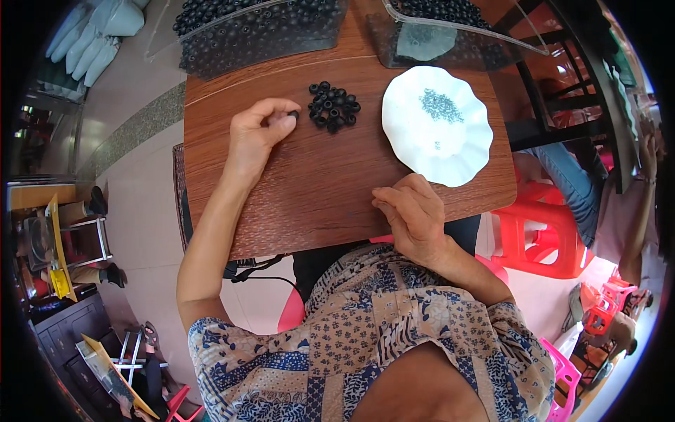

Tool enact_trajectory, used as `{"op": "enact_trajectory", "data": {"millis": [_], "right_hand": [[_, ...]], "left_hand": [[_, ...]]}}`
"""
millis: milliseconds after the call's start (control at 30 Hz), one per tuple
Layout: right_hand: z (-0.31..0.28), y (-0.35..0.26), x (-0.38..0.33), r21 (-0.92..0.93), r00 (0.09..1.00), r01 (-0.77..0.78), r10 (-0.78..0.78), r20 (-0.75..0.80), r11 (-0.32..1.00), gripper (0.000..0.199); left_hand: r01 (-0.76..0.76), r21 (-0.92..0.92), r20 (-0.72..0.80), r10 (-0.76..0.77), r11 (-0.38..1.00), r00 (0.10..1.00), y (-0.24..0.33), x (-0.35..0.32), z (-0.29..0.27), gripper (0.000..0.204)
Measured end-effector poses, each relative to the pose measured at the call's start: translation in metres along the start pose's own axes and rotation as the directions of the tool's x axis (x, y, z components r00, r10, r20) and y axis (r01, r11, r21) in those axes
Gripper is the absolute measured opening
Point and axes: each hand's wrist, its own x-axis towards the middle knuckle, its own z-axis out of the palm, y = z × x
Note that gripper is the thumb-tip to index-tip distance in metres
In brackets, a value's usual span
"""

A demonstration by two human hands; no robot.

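Observation:
Between thumb and forefinger, my left hand pinches a small black bead above the wooden table. Just right of it lies a loose pile of round black beads with holes through them. A white scalloped plate stands to the right, holding a patch of tiny grey-green pieces and a few more apart from the rest. At the table's near edge, below the plate, my right hand has its fingers pressed together. Whatever it may hold is too small to make out.
Two clear plastic bins of black beads, a left bin and a right bin, line the table's far side. A red stool and a seated person's jeans are at the right. White sacks lie far left.

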Motion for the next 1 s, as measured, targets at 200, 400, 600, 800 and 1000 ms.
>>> {"op": "enact_trajectory", "data": {"millis": [200, 400, 600, 800, 1000], "right_hand": [[0.000, 0.002, 0.011, -0.001, 0.998, -0.013, 0.013, -0.057, 1.000, 0.027], [-0.007, -0.006, 0.032, 0.097, 0.985, -0.083, 0.096, -0.142, 0.992, 0.028], [-0.003, 0.002, 0.032, 0.030, 0.979, -0.041, 0.046, -0.196, 0.999, 0.028], [0.000, 0.006, 0.027, -0.092, 0.974, 0.012, -0.032, -0.223, 0.996, 0.025], [0.003, 0.001, 0.021, -0.237, 0.955, 0.070, -0.134, -0.265, 0.969, 0.028]], "left_hand": [[0.306, -0.661, 0.228, -0.205, 0.685, 0.952, 0.032, -0.034, 0.023, 0.023], [0.360, -0.824, 0.324, -0.156, 0.439, 0.933, 0.043, -0.051, 0.058, 0.024], [0.309, -0.854, 0.255, -0.181, 0.418, 0.950, 0.046, -0.061, 0.085, 0.023], [0.292, -0.857, 0.197, -0.254, 0.424, 0.947, 0.050, -0.066, 0.095, 0.023], [0.371, -0.869, 0.280, -0.294, 0.327, 0.914, 0.051, -0.071, 0.099, 0.023]]}}
